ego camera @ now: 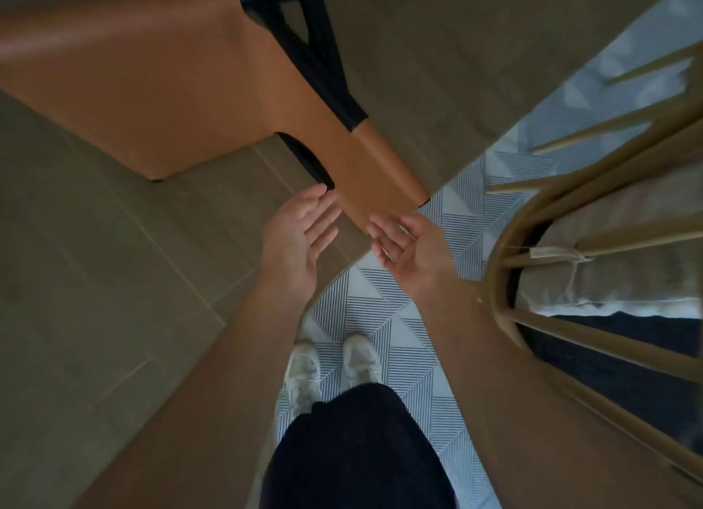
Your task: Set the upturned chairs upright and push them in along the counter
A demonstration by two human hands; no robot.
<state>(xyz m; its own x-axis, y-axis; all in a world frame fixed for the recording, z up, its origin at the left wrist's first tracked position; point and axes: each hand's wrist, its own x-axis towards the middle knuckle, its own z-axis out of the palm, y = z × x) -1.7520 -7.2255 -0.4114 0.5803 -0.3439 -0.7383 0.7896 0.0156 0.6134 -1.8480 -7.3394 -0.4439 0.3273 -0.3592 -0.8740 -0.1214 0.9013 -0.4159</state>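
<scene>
A tan leather chair [159,101] with a black frame [315,59] lies tipped over on the grey floor, filling the upper left. Its leather backrest end [384,173] points toward me. My left hand [300,238] is open, palm turned inward, fingertips just below the chair's black edge. My right hand [403,242] is open with relaxed fingers, its fingertips at the lower edge of the backrest end. Neither hand grips anything.
A wooden spindle-back chair [532,219] with a pale cushion [624,250] stands close on the right. Beneath my feet [331,364] lies a striped geometric rug [380,299]; grey floor tiles [95,280] spread to the left.
</scene>
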